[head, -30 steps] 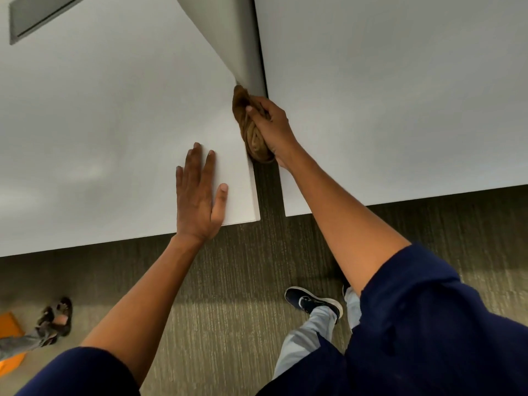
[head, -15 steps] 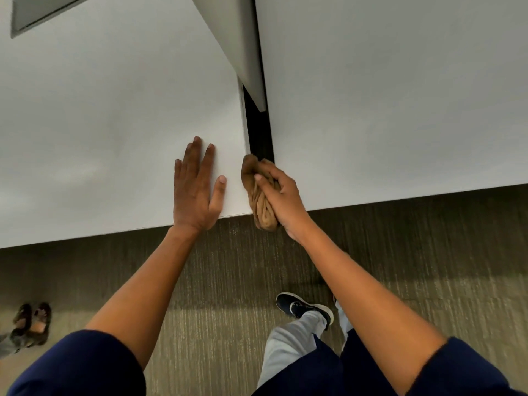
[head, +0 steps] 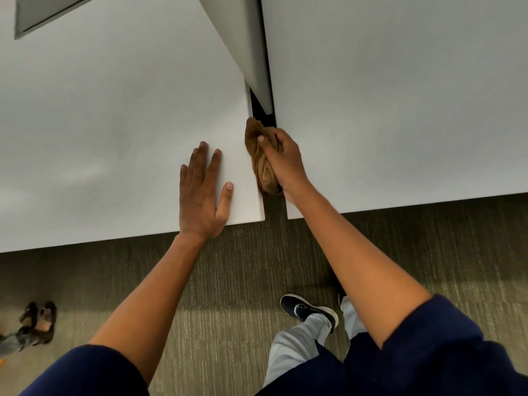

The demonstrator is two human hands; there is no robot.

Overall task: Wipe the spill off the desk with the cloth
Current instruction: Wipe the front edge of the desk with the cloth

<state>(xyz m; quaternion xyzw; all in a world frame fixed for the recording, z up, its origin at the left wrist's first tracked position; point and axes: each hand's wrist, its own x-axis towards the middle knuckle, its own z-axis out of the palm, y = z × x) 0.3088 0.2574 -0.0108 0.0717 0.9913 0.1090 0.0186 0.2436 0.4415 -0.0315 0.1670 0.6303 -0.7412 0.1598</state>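
A bunched brown cloth (head: 261, 164) is pressed into the narrow gap between two white desks, against the right edge of the left desk (head: 100, 124). My right hand (head: 283, 161) is closed around the cloth, with its back facing the right desk (head: 400, 95). My left hand (head: 203, 192) lies flat with fingers spread on the left desk's near right corner, a short way left of the cloth. I see no spill on either desk top.
A grey divider panel (head: 245, 44) runs between the desks and ends just beyond the cloth. A grey inset (head: 48, 12) sits at the far left of the left desk. Below is carpet, my shoe (head: 308, 310), and another person's sandalled feet (head: 37, 321) at the left.
My right hand slid the cloth from the divider's end back to the desk's front corner, and has now moved it forward again along the gap. My left hand stays flat.
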